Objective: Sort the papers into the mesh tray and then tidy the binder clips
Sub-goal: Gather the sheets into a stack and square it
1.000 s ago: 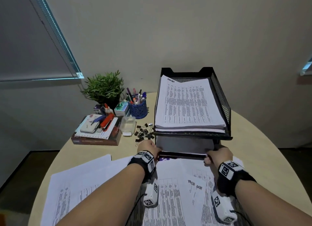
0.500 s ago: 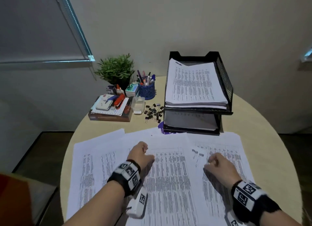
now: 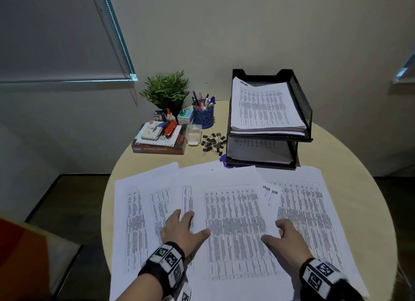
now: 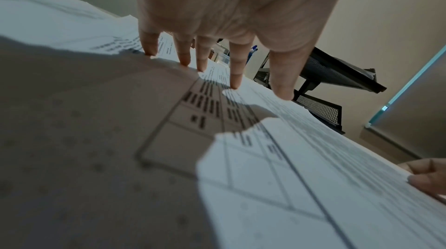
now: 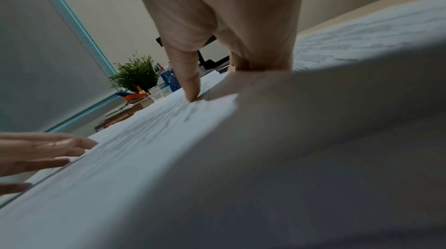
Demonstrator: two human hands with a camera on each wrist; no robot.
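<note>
Printed papers (image 3: 233, 211) lie spread and overlapping over the near half of the round table. My left hand (image 3: 190, 224) rests flat on them with its fingers spread, fingertips on the sheet (image 4: 217, 73). My right hand (image 3: 275, 232) sits at the middle sheet's right edge, thumb tip pressing the paper (image 5: 193, 96) and fingers bent down; it grips nothing. The black two-tier mesh tray (image 3: 301, 103) stands at the back right with a paper stack (image 3: 265, 107) on top and more sheets (image 3: 258, 150) below. Loose black binder clips (image 3: 213, 143) lie left of the tray.
At the back left are a potted plant (image 3: 166, 92), a blue pen cup (image 3: 204, 116), a small clear box (image 3: 194, 133) and a book (image 3: 157, 148) piled with a stapler and stationery. A handwritten slip (image 3: 270, 193) lies on the papers. An orange seat (image 3: 22, 255) is at lower left.
Both hands have pulled back from the lower tray's front to the spread papers near me. Their loosely curled fingers have spread out onto the sheets.
</note>
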